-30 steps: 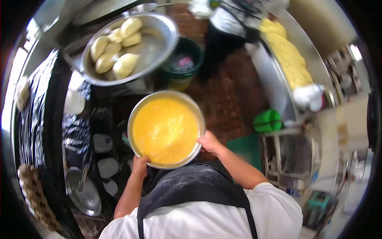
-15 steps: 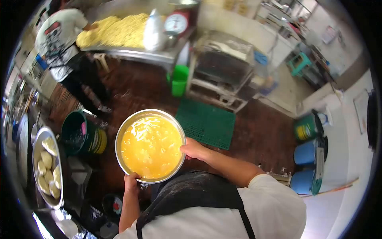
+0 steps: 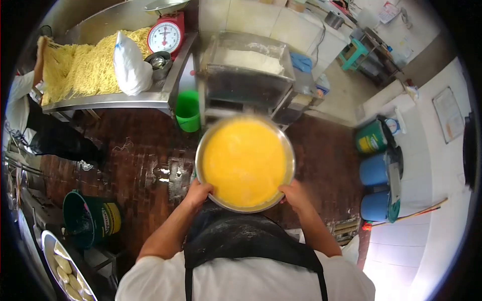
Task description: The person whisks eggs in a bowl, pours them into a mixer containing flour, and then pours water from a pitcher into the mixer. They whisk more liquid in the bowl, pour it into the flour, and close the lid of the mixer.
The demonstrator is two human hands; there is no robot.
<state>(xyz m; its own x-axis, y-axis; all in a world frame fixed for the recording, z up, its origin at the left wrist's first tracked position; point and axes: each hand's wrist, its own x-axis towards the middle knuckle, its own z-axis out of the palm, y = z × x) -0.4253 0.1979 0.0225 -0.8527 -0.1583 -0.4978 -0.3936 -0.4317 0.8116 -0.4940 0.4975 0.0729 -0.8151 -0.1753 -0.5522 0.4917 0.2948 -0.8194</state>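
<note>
A wide round metal bowl (image 3: 290, 150) of yellow liquid (image 3: 243, 163), which looks like beaten egg, is held level in front of my apron. My left hand (image 3: 199, 191) grips its rim at the lower left, thumb over the edge. At the lower right, my right hand (image 3: 295, 194) is closed on the rim in the same way. The fingers under the bowl are hidden. Ahead of the bowl stands a metal machine (image 3: 246, 83) with a trough of white flour (image 3: 253, 60).
A co-worker's arm (image 3: 39, 62) reaches into noodles (image 3: 95, 65) on a steel table at the left, with a red scale (image 3: 165, 37) and white bag (image 3: 129, 67). Green buckets (image 3: 188, 113) stand on the floor. Blue bins (image 3: 374, 205) line the right wall. Dough pieces fill a metal basin (image 3: 47, 246).
My view has turned and moved toward the flour machine. The bowl now sits farther right and forward in view, and its liquid has settled smoother. Both hands still grip the rim.
</note>
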